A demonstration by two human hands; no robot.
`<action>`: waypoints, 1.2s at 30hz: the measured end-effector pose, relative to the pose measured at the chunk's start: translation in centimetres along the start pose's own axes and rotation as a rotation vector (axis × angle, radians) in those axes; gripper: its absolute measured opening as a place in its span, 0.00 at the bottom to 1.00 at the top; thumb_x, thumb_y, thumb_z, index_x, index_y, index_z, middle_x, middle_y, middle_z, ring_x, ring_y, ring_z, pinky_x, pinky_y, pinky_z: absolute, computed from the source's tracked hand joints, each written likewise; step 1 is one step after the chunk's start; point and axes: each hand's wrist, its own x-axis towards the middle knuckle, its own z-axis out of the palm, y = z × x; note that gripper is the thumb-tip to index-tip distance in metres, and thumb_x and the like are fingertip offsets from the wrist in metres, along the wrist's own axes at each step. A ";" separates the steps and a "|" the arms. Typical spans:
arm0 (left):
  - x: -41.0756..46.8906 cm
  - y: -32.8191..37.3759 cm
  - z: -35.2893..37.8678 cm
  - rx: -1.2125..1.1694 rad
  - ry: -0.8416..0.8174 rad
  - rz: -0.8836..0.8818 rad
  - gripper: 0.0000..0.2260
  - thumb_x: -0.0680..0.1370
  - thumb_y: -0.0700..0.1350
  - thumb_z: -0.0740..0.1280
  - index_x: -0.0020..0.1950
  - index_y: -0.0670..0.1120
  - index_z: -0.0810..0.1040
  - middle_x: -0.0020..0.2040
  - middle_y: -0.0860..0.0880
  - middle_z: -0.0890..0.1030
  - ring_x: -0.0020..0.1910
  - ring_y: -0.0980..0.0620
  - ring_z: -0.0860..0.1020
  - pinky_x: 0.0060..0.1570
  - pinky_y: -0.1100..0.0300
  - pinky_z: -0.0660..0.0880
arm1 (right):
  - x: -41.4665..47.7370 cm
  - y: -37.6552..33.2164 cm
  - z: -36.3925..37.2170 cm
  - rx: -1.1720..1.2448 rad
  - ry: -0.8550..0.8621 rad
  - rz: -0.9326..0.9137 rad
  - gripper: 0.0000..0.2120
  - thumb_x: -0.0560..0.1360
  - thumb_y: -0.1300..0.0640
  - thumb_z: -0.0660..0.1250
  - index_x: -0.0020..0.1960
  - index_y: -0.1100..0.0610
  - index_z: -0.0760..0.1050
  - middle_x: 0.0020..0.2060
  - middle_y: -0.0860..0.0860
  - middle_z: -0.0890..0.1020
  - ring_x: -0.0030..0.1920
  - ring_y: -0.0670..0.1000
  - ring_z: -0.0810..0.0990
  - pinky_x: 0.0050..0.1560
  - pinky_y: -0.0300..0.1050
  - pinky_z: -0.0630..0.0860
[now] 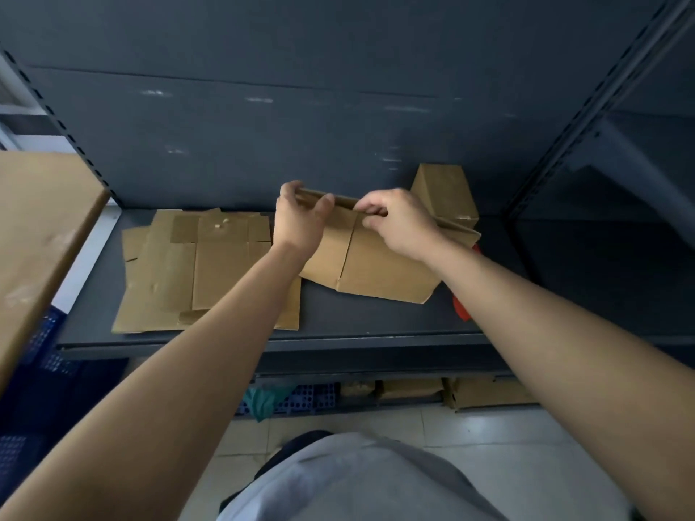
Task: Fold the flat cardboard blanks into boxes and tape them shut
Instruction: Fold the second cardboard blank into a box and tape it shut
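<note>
Busy at the dark shelf (376, 325) right now, with one cardboard blank (376, 272) raised and standing tilted on its lower edge, partly opened out. Grips its top left corner with the left hand (301, 216), fingers (289, 191) curled over the far edge, thumb pressed on the near face. Pinches the same top edge further right with the right hand (398, 223), fingers curled tight on the cardboard close to the fold line. Keeps the two hands near each other, just apart along that edge.

Over to the left, a pile of flat blanks (180, 268) lying on the shelf, its right side hidden under the left forearm; cannot tell whether it touches the held blank. At the back, a closed box (445, 193) standing upright just behind the right hand, against the rear panel. Just a scrap of something red (460, 310) poking out beside the right forearm, mostly hidden. Down below the shelf, more cardboard boxes (489, 392) and a blue crate (316, 398).
</note>
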 end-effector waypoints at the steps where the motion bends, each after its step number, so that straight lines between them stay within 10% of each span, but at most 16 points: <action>1: 0.0 -0.2 0.1 0.001 -0.007 -0.004 0.26 0.78 0.52 0.66 0.72 0.46 0.63 0.65 0.48 0.72 0.59 0.52 0.72 0.53 0.62 0.68 | -0.3 0.3 -0.2 0.046 0.011 0.007 0.08 0.76 0.61 0.67 0.54 0.55 0.82 0.48 0.49 0.82 0.48 0.46 0.78 0.50 0.39 0.73; 6: 0.2 -0.3 0.4 -0.037 -0.019 -0.014 0.26 0.78 0.53 0.66 0.72 0.47 0.63 0.66 0.49 0.70 0.62 0.52 0.71 0.53 0.62 0.67 | -1.1 2.2 -2.0 -0.014 0.325 0.206 0.09 0.78 0.54 0.64 0.55 0.55 0.79 0.51 0.50 0.82 0.53 0.50 0.77 0.51 0.39 0.69; 9: 0.4 -0.4 0.6 -0.068 -0.014 -0.025 0.26 0.77 0.52 0.66 0.72 0.47 0.63 0.65 0.48 0.71 0.60 0.52 0.72 0.50 0.64 0.68 | -1.5 4.0 -3.2 -0.271 0.230 0.535 0.19 0.76 0.41 0.62 0.60 0.52 0.75 0.60 0.52 0.77 0.65 0.58 0.68 0.62 0.54 0.63; 14: 0.3 -0.1 1.2 -0.088 -0.025 -0.055 0.24 0.79 0.49 0.63 0.73 0.47 0.61 0.66 0.48 0.69 0.55 0.54 0.72 0.39 0.69 0.67 | -1.6 5.0 -3.3 0.121 0.138 0.668 0.25 0.72 0.36 0.65 0.56 0.57 0.76 0.61 0.54 0.77 0.62 0.58 0.74 0.61 0.53 0.72; 20: -0.8 -0.7 1.1 -0.097 -0.112 -0.078 0.27 0.80 0.44 0.57 0.78 0.48 0.51 0.74 0.48 0.61 0.71 0.49 0.63 0.66 0.60 0.61 | -0.9 4.0 -3.4 0.179 0.029 0.675 0.33 0.73 0.50 0.71 0.73 0.58 0.62 0.68 0.55 0.70 0.67 0.57 0.70 0.61 0.47 0.68; 27: -0.9 -1.0 0.4 -0.063 -0.214 -0.087 0.26 0.83 0.43 0.52 0.79 0.51 0.44 0.55 0.57 0.70 0.44 0.66 0.66 0.36 0.82 0.61 | -0.5 3.0 -2.9 0.113 0.062 0.625 0.18 0.81 0.54 0.57 0.68 0.61 0.68 0.63 0.55 0.74 0.51 0.54 0.75 0.44 0.41 0.69; 33: -0.3 -0.9 0.0 -0.056 -0.303 -0.078 0.27 0.84 0.48 0.52 0.78 0.52 0.40 0.78 0.48 0.53 0.76 0.49 0.54 0.61 0.66 0.52 | -0.6 3.2 -2.8 0.187 0.145 0.617 0.16 0.80 0.46 0.59 0.56 0.58 0.74 0.45 0.51 0.77 0.42 0.50 0.76 0.38 0.41 0.72; 36: -0.3 -0.7 0.0 -0.039 -0.330 -0.080 0.29 0.83 0.52 0.54 0.78 0.54 0.38 0.78 0.48 0.53 0.76 0.48 0.54 0.69 0.60 0.53 | -1.3 3.0 -2.0 0.190 0.145 0.550 0.22 0.79 0.42 0.60 0.66 0.55 0.70 0.61 0.53 0.76 0.64 0.55 0.73 0.56 0.46 0.74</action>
